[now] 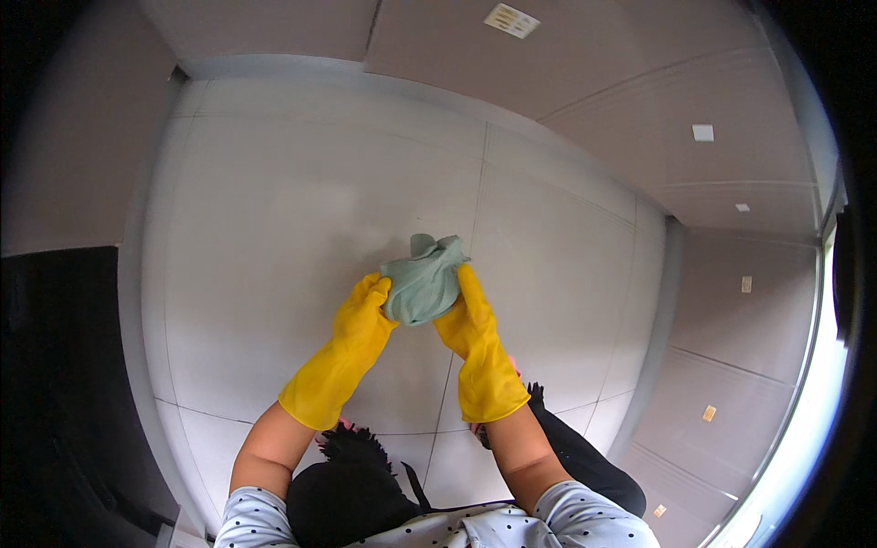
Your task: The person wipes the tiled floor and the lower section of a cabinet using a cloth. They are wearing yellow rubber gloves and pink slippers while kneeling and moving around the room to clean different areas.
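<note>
A bunched, pale green cloth (421, 285) is held between my two hands, above the light tiled floor. My left hand (367, 309), in a yellow rubber glove, grips the cloth's left side with its fingers closed. On the other side, my right hand (468, 312) wears a matching glove and pinches the cloth's right edge. Both forearms reach forward from the lower edge. Folds of cloth hide some of the fingertips.
Large pale floor tiles (301, 201) with thin dark joints spread around me. Brownish cabinet fronts (621, 73) with small labels line the far and right sides. A dark panel (68, 365) stands at the left. My knees in black trousers (352, 493) are close below.
</note>
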`<state>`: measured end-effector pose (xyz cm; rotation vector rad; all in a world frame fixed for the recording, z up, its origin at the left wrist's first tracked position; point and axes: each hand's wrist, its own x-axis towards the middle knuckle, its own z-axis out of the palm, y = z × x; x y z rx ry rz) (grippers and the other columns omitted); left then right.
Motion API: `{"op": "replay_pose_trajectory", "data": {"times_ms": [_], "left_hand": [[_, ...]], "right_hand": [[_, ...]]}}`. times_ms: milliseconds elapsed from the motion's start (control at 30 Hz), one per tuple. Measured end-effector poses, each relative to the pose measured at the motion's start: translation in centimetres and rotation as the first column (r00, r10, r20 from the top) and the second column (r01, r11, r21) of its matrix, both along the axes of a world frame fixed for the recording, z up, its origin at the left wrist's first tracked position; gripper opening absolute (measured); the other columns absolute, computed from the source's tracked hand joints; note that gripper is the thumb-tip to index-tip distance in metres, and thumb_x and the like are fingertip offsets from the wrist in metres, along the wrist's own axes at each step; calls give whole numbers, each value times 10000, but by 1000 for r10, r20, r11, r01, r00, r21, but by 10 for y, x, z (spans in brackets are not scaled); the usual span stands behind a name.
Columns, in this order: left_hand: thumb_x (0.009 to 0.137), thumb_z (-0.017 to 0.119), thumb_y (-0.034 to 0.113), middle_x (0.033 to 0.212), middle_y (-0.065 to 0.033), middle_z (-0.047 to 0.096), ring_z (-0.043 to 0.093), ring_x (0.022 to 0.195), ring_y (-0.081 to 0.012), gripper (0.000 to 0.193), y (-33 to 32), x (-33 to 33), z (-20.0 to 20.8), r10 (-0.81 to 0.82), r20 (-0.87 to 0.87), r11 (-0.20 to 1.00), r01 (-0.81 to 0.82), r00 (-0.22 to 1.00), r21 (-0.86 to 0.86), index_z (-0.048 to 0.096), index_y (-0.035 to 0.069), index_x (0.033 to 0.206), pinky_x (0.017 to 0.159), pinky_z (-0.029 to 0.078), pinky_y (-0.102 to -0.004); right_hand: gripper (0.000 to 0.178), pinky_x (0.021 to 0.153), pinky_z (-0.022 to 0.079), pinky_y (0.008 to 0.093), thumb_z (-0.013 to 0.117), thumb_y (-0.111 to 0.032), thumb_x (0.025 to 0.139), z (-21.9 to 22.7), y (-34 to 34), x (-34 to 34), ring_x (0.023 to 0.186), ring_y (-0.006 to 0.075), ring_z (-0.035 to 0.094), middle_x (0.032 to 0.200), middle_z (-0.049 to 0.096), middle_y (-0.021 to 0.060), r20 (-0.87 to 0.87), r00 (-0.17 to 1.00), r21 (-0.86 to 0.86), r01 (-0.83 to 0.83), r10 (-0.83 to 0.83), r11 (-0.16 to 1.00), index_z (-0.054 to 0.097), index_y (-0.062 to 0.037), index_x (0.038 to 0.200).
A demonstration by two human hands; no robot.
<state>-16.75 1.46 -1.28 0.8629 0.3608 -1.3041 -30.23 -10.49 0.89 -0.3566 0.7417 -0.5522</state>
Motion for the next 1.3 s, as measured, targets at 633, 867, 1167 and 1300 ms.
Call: {"op": "replay_pose_trajectory", "data": {"times_ms": [633,867,1167,1300], "left_hand": [[1091,493,405,1452,-141,567,566,1304,-265,514,15,9,39,-138,-138,981,117,981,-153,496,61,1473,1133,424,-441],[1107,431,352,1458,-126,565,559,1302,-258,470,33,21,14,68,-94,948,-93,993,-305,515,30,1439,1139,418,-407],[1102,381,252,1478,-147,550,519,1355,-235,502,21,32,84,-262,742,923,386,617,5,473,-47,1495,1174,352,-362],[1102,405,259,1562,-145,467,472,1414,-256,525,32,47,42,-53,466,887,256,883,-384,385,10,1564,1181,352,-375]], "right_hand": [[298,872,488,237,635,-116,1026,45,34,2,1025,115,631,1182,705,29,-527,829,-300,-387,187,872,639,-54,1317],[401,969,480,307,581,-300,1065,38,32,-2,1069,151,631,1193,694,54,-357,857,-320,-485,371,814,603,-44,1372],[529,905,519,318,676,-447,987,50,50,37,1004,183,655,1163,692,83,-872,482,-341,-728,91,594,600,-89,1368],[405,857,537,319,648,-353,1013,9,37,24,987,172,669,1128,711,70,-490,861,-108,-216,137,970,657,-49,1281]]}}
